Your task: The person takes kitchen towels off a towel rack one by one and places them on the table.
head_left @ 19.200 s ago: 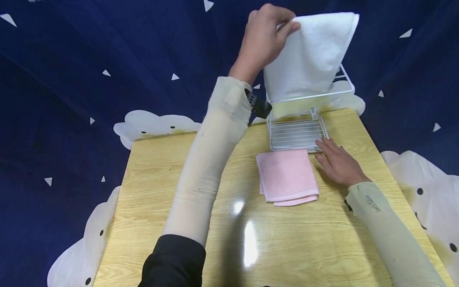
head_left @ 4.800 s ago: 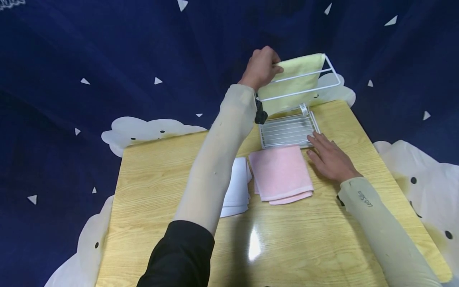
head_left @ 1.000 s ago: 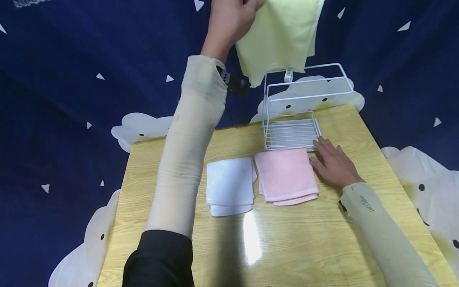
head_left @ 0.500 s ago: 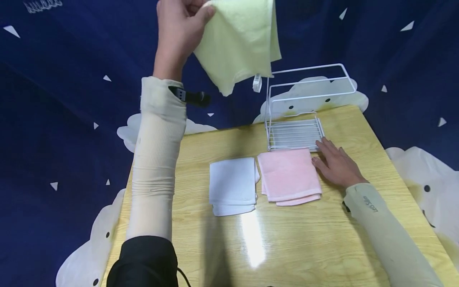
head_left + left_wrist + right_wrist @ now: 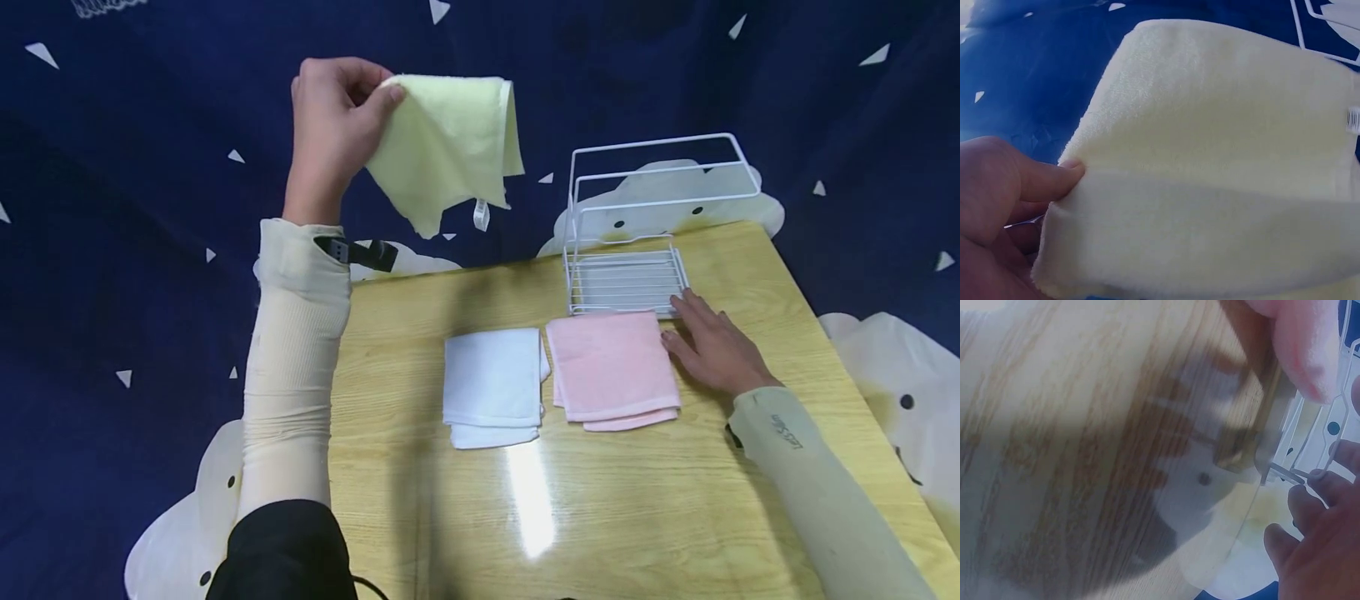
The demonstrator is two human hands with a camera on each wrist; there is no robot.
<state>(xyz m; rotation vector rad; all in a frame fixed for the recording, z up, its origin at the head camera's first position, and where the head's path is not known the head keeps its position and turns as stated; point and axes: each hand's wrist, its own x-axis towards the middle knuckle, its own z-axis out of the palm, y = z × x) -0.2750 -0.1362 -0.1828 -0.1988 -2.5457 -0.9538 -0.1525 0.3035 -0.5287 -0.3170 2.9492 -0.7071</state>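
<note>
Up at the left of the head view, my left hand (image 5: pixel 330 137) pinches a pale yellow towel (image 5: pixel 453 133) by its upper left corner. The folded cloth hangs in the air, a white label at its lower edge. In the left wrist view my thumb (image 5: pixel 1054 180) presses on the front of the towel, the other fingers partly hidden behind it. My right hand (image 5: pixel 722 348) lies with fingers extended, fingertips at the right front corner of a white wire rack's base (image 5: pixel 626 282). The right wrist view shows these fingers (image 5: pixel 1329 484) at the rack's wire.
A folded pink towel (image 5: pixel 615 367) lies on the wooden table (image 5: pixel 615 500) right in front of the rack. Beside it on the left is a folded white towel (image 5: pixel 492 379). A dark blue curtain (image 5: pixel 187 125) with white cloud shapes surrounds the table.
The white towel, then the yellow one, came off the rack; the white lies on the table. My left hand has carried the yellow towel left and lower. The right hand stays by the rack.
</note>
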